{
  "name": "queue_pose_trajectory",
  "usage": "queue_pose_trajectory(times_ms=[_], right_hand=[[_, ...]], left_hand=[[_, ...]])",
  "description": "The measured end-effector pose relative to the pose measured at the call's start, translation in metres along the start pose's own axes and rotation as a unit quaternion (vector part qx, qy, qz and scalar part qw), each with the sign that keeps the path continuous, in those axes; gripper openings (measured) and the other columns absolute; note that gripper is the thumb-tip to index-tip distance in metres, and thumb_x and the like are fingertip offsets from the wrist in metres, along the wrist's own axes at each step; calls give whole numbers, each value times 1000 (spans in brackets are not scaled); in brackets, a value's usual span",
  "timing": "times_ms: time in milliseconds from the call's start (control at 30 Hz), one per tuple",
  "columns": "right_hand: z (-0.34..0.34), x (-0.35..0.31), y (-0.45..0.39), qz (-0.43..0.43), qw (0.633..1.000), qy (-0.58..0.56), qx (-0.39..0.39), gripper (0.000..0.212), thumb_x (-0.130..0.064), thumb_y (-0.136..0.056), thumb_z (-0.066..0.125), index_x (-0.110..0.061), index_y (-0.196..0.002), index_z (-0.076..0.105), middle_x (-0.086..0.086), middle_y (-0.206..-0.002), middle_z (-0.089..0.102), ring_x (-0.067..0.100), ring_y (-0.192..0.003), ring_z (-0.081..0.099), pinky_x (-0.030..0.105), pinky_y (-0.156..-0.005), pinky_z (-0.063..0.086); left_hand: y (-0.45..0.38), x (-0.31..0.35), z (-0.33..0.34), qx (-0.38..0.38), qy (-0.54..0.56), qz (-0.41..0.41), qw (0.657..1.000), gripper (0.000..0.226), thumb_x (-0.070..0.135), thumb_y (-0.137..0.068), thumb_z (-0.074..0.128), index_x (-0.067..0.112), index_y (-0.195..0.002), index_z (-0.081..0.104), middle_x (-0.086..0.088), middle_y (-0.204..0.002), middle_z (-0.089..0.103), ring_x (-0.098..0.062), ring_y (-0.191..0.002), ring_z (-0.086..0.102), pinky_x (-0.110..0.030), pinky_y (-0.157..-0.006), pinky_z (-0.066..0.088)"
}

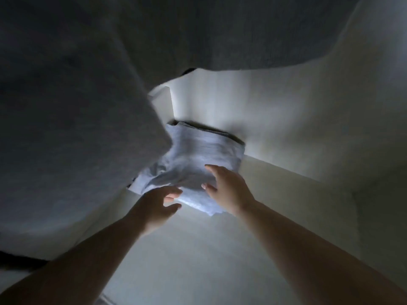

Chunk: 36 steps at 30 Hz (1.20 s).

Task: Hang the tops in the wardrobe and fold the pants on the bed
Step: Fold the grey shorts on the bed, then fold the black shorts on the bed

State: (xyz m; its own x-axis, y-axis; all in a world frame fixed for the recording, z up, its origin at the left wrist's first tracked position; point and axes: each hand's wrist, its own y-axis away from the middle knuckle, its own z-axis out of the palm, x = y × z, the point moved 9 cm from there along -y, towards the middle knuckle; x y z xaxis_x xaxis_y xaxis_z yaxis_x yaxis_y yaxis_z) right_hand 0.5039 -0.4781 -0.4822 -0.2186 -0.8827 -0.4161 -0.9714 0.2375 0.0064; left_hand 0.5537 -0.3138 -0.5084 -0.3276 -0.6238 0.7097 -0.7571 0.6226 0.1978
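A: Logging the head view. Both hands are reaching into a dim wardrobe. The left hand (161, 200) is spreading its fingers loosely at the near edge of a pale folded garment (198, 159); it is holding nothing that I can see. The right hand (224, 187) is lying flat with straight fingers on the garment's top and right side, pressing rather than gripping.

B: Where is the garment sitting?

A: On the wardrobe shelf (286, 194), pushed toward the back wall (242, 106), with a darker folded piece (222, 134) under or behind it. I cannot tell whether it is a top or pants. A large grey hanging garment (77, 106) is draping over the left of the view.

B: Risks from here?

A: The near corner is looking rumpled and is lying loose near the left fingers. If the hands are lifting from the top layer only, the fold is likely coming undone. The hanging cloth is hiding the left side, so a snag or a dragged lower piece is possible.
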Motion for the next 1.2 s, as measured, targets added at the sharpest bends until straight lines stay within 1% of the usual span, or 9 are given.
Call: queue_pose_trajectory(times_ms=[67, 133, 400, 567, 667, 733, 833, 1000, 1200], right_hand=[[-15, -33, 18, -38, 999, -24, -17, 50, -37, -93, 56, -20, -138, 46, 2, -136, 54, 20, -123, 51, 35, -102, 39], [-31, -67, 37, -72, 996, -40, -26, 45, -35, -92, 58, -18, -133, 52, 2, -131, 58, 19, -121, 53, 32, -99, 40], [-57, -207, 147, -184, 975, -95, -81, 30, -27, -91, 62, -16, -118, 64, -1, -122, 64, 13, -115, 57, 20, -96, 38], [-61, -308, 231, -241, 953, -155, -94, 25, -24, -91, 62, -16, -114, 66, 1, -116, 64, 14, -109, 58, 25, -93, 43], [-63, -355, 301, -266, 940, -189, -99, 23, -29, -92, 58, -26, -114, 65, -18, -111, 60, -5, -104, 53, 15, -88, 41], [-62, -399, 365, -306, 925, -190, -117, 22, -31, -92, 58, -32, -112, 64, -31, -106, 55, -19, -100, 48, 4, -85, 37], [-62, -463, 449, -357, 896, -218, -150, 21, -26, -91, 61, -29, -111, 67, -24, -111, 60, -16, -104, 50, 2, -90, 36], [-53, -570, 579, -427, 836, -253, -236, 22, -25, -91, 62, -33, -111, 64, -23, -114, 61, -11, -108, 53, 8, -94, 38], [8, -686, 740, -514, 722, -204, -416, 24, -21, -89, 63, -43, -100, 63, -21, -109, 65, -10, -106, 56, 22, -97, 45]], left_hand=[[40, 18, -2, -19, 65, -14, 998, 29, 11, -84, 70, 33, -100, 61, 8, -106, 68, -8, -101, 65, -33, -94, 51], [80, 29, -11, -23, 95, -29, 995, 29, 12, -84, 70, 38, -94, 61, 13, -99, 68, -2, -93, 66, -35, -89, 54], [252, 40, -77, 61, 154, -84, 983, 32, 15, -86, 67, 45, -92, 57, 19, -96, 67, 12, -85, 63, -9, -75, 47], [399, 38, -120, 188, 191, -116, 956, 25, 12, -87, 65, 32, -102, 63, 18, -96, 68, 7, -89, 64, -2, -73, 44], [505, 39, -127, 251, 231, -132, 931, 24, 14, -87, 67, 35, -100, 65, 19, -95, 70, 10, -86, 64, -3, -74, 47], [598, 35, -134, 322, 259, -149, 899, 23, 15, -87, 67, 35, -99, 66, 18, -95, 71, 8, -85, 64, -3, -68, 47], [725, 24, -131, 424, 293, -175, 839, 21, 14, -87, 67, 31, -100, 67, 14, -95, 73, 1, -88, 67, -9, -70, 48], [916, 6, -99, 543, 344, -215, 735, 20, 14, -86, 69, 29, -99, 70, 10, -98, 74, -5, -93, 68, -24, -84, 48], [1125, -8, -63, 691, 328, -257, 590, 24, 2, -86, 65, 23, -96, 69, 5, -90, 74, -6, -85, 67, -14, -76, 50]])
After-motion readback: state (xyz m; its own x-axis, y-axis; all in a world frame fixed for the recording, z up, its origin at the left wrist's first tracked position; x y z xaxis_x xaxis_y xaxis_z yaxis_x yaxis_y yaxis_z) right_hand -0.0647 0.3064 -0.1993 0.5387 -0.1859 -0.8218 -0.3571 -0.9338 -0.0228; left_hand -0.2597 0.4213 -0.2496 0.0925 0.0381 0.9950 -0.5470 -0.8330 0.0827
